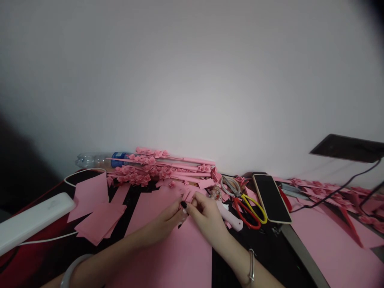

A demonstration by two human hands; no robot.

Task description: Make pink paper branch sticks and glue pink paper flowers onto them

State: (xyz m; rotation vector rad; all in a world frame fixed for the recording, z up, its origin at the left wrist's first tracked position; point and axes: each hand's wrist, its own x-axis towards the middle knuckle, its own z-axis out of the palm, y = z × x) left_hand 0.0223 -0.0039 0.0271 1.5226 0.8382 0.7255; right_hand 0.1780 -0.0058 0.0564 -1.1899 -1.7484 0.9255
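Both hands meet over a large pink sheet (180,252) on the dark table. My left hand (168,224) is closed, its fingers pinching a small folded piece of pink paper (188,195). Against it, my right hand (204,212) is closed on the same pink paper from the right, its dark thumbnail showing. The paper rises a little above the fingertips; its lower part is hidden by the fingers. Just behind the hands lies a pile of pink paper flowers on stems (156,170).
Right of my hands are red-and-yellow-handled scissors (252,208), a light pink tool (231,216) and a phone (271,198). On the left are pink paper squares (100,220), a white device (36,220) with a cable and a plastic bottle (96,160). A wall stands behind.
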